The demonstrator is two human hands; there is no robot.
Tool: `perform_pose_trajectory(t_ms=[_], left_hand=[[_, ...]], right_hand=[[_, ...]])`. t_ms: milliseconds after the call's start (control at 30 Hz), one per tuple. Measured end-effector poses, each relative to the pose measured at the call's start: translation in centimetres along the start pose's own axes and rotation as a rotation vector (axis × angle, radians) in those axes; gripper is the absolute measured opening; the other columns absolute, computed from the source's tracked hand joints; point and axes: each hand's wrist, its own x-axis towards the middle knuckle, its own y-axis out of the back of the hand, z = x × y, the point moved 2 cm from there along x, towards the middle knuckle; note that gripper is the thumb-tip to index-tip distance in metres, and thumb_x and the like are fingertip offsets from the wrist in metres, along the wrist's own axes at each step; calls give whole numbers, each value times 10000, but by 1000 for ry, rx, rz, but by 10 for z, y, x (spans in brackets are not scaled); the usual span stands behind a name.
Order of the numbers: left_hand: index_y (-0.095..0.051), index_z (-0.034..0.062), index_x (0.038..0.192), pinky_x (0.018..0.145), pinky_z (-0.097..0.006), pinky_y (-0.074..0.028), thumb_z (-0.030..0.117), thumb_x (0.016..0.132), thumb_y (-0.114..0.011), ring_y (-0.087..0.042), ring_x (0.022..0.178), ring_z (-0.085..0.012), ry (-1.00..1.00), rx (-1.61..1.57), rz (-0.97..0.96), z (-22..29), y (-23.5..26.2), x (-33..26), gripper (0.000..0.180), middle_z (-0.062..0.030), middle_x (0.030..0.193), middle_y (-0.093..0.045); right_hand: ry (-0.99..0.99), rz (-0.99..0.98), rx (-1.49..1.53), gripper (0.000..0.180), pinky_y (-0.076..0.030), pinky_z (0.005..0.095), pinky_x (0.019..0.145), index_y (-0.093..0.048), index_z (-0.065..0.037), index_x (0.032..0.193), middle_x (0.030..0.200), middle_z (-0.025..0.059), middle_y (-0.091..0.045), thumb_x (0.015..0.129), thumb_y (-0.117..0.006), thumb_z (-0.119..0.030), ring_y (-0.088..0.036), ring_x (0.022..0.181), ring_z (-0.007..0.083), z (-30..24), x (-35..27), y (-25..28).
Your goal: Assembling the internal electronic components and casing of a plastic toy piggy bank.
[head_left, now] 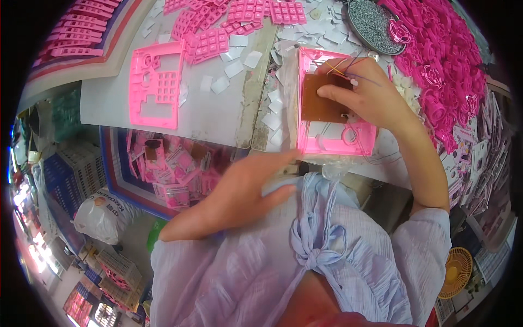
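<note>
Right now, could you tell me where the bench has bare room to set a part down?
The bare patch is on the grey board, below and left of the pink frame. Around the pink housing under the right hand it is crowded: white squares, pink rings.

The open case (336, 139) lies on the table (218, 117) near its front edge, and the circuit board (321, 98) sits inside it. The right hand (370, 98) rests on the board's right part; the left hand (245, 191) is in front of the table edge, fingertips by the case's near left corner. A frame (158, 84) lies well to the left. Behind it are keypad sheets (239, 16). Far right, behind the case, a round dish (373, 24) holds what seem to be screws. Under the table stands a crate (163, 169).
</note>
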Motion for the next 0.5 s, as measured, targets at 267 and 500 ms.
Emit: perform_pose_trajectory(t_ms=[267, 500], left_hand=[[-668, 4, 1040, 602, -321, -469, 41, 846, -740, -597, 662, -188, -87, 191, 293, 7, 26, 30, 210, -88, 812, -639], [-672, 14, 1018, 623, -328, -491, 23, 824, -749, -634, 705, -231, -77, 178, 286, 3, 28, 38, 209, -101, 832, -655]], right_hand=[[161, 54, -355, 283, -486, 475, 835, -673, 4, 968, 939, 181, -669, 875, -728, -258, -614, 941, 389, -13, 5, 5], [109, 24, -300, 273, -487, 480, 833, -629, 9, 933, 912, 192, -656, 856, -745, -225, -611, 933, 393, -8, 1, -3]])
